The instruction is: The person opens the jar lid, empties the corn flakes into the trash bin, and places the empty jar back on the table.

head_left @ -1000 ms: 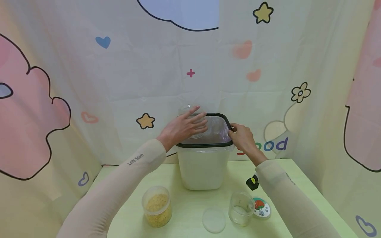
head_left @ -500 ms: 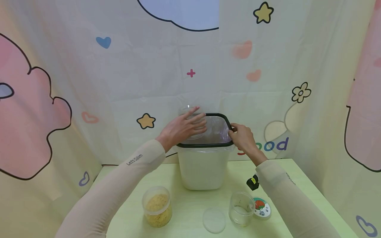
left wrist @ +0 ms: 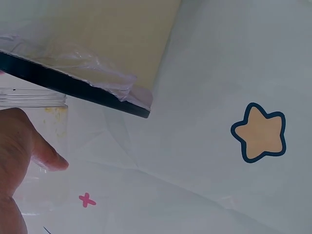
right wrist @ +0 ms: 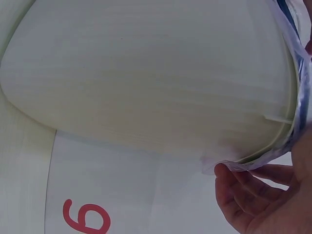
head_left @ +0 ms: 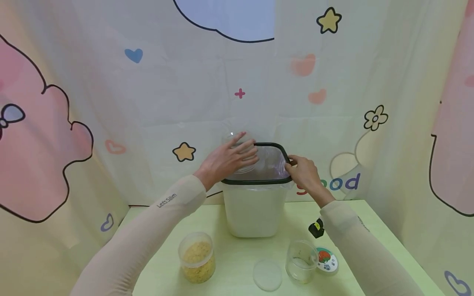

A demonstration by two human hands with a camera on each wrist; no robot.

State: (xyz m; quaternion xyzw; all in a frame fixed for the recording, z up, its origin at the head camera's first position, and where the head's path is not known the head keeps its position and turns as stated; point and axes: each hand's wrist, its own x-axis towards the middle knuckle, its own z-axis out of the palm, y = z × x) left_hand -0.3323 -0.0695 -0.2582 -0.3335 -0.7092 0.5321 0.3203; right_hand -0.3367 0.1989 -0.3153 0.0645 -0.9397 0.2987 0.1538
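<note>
Jar held mouth-down in left grip over bin; right grip pinching black rim.

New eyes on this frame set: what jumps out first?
Probably the white bin at the back of the table, its black rim standing out against the pale curtain. Above its opening, the left hand holds a clear jar tipped mouth-down, while the right hand grips the rim's right side. Next, the tub of yellow crumbs, front left.
</note>
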